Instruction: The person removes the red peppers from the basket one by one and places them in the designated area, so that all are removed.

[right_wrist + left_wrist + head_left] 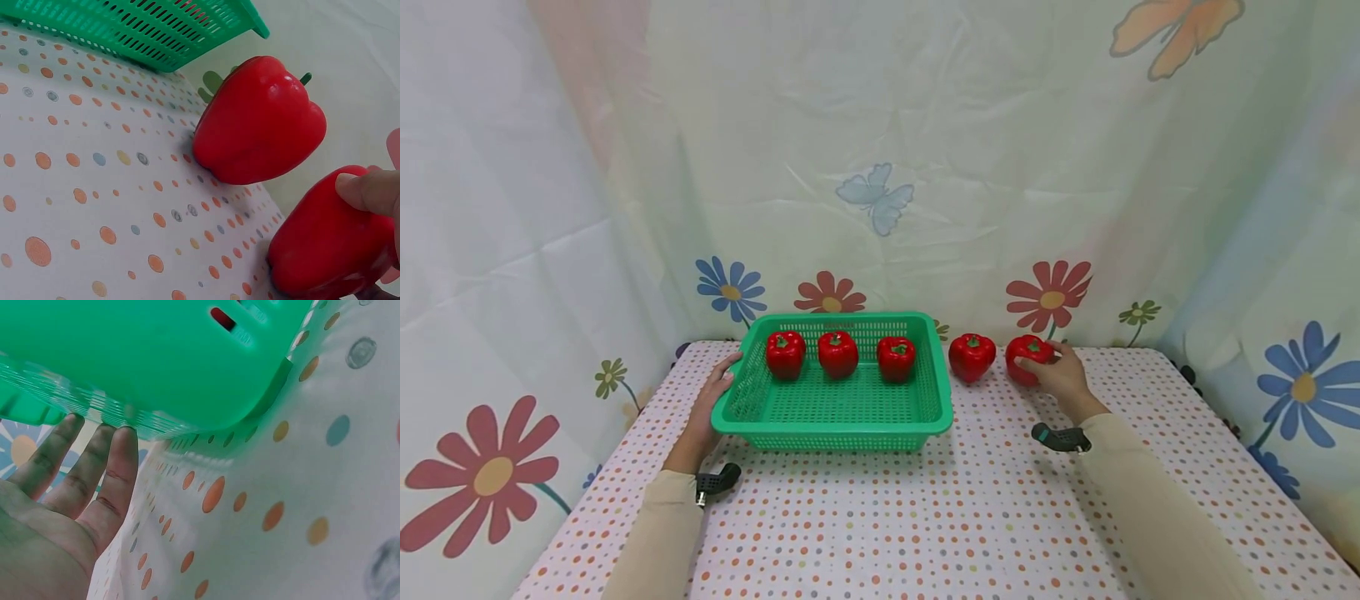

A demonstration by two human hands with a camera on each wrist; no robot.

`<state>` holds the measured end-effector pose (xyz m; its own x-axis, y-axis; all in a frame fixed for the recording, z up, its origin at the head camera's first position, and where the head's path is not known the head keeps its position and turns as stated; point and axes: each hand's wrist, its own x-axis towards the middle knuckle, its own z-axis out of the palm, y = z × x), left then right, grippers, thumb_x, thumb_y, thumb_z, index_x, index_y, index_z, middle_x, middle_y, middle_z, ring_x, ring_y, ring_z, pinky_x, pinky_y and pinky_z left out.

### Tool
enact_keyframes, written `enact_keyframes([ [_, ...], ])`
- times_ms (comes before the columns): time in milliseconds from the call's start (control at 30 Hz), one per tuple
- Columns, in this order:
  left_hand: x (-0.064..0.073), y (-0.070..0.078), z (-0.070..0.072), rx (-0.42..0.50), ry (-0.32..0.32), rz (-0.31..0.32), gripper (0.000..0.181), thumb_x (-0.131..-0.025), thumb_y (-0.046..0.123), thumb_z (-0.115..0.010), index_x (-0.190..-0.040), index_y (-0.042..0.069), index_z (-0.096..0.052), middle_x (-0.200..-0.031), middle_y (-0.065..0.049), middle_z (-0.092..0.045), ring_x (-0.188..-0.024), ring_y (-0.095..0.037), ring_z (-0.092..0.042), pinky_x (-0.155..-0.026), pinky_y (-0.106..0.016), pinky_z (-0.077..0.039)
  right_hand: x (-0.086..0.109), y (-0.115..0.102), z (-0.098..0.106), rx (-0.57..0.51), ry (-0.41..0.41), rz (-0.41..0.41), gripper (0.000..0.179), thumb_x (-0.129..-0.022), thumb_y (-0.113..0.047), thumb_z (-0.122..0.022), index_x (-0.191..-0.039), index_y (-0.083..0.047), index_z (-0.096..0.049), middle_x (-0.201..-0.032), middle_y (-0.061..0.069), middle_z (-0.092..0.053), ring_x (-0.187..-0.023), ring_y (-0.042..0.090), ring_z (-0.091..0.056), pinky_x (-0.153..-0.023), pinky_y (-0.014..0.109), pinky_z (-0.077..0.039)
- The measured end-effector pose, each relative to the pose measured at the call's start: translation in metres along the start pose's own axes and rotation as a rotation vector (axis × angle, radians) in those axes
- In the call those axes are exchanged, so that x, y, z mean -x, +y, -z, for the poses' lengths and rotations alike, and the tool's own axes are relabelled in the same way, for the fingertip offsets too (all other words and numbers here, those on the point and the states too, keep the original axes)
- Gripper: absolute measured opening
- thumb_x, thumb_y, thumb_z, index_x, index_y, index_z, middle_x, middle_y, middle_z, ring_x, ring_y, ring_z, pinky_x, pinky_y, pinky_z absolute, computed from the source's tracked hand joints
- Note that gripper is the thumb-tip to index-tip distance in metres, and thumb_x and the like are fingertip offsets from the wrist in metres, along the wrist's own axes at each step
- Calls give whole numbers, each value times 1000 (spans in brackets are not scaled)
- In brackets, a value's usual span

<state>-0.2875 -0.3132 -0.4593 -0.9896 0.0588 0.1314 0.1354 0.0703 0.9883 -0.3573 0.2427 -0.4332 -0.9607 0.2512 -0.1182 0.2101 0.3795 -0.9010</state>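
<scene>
While my left hand (706, 408) touches the left side of the green basket (842, 428), its fingers nearly straight and clasping nothing, my right hand (1065, 380) grasps the end pepper (1024, 345) between thumb and fingers. This pepper is at the right end of the row, and it seems to rest on the table (880, 517). I judge that the step in hand is the taking of this pepper; the next move calls for an even pressure, because the skin looks smooth, and for care with the neighbouring pepper (972, 358), near its left side. By my count, the peppers are five: inside the one basket, the left pepper (786, 356), the middle pepper (838, 355) and the right pepper (896, 360); outside it, the other two.
</scene>
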Motion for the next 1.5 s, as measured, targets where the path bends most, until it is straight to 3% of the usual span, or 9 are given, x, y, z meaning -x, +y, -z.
enact_keyframes([
  [467,2,-2,3,-13,-6,-9,52,-107,40,-27,-157,25,-20,-159,-11,-22,-124,-20,-44,-89,-22,-50,1,-6,2,41,-30,11,88,-93,-22,-65,-157,-2,-8,-158,30,-19,-142,49,-26,-107,55,-39],
  [633,2,-2,3,-10,-11,-13,53,-108,40,-26,-157,23,-19,-159,-11,-21,-126,-20,-42,-90,-22,-50,3,-10,7,99,-36,30,84,-95,-25,-63,-156,-1,-11,-156,33,-20,-140,49,-28,-106,56,-41],
  [800,2,-1,2,-12,-16,-18,52,-108,40,-26,-157,23,-19,-159,-11,-21,-127,-23,-41,-90,-22,-49,7,-19,14,127,-61,75,84,-95,-27,-61,-156,-1,-11,-158,33,-14,-143,50,-23,-110,59,-35],
  [933,1,-1,2,-14,-17,-20,52,-108,40,-26,-157,24,-19,-159,-12,-21,-130,-26,-39,-91,-22,-49,15,-35,18,147,-79,111,86,-94,-30,-63,-157,-3,-11,-160,31,-10,-144,51,-18,-109,63,-34],
  [1200,1,-1,1,-19,-13,-19,52,-108,40,-26,-157,24,-19,-160,-12,-19,-136,-34,-34,-92,-22,-48,38,-82,7,190,-90,220,86,-89,-26,-69,-156,-6,-18,-157,28,-25,-140,50,-27,-105,67,-35],
  [1500,1,-1,2,-20,-15,-11,52,-108,40,-26,-157,25,-19,-160,-12,-20,-132,-29,-39,-90,-22,-49,67,-133,-37,161,-291,369,87,-88,-27,-73,-157,-16,-21,-162,19,-19,-147,43,-20,-110,63,-32],
])
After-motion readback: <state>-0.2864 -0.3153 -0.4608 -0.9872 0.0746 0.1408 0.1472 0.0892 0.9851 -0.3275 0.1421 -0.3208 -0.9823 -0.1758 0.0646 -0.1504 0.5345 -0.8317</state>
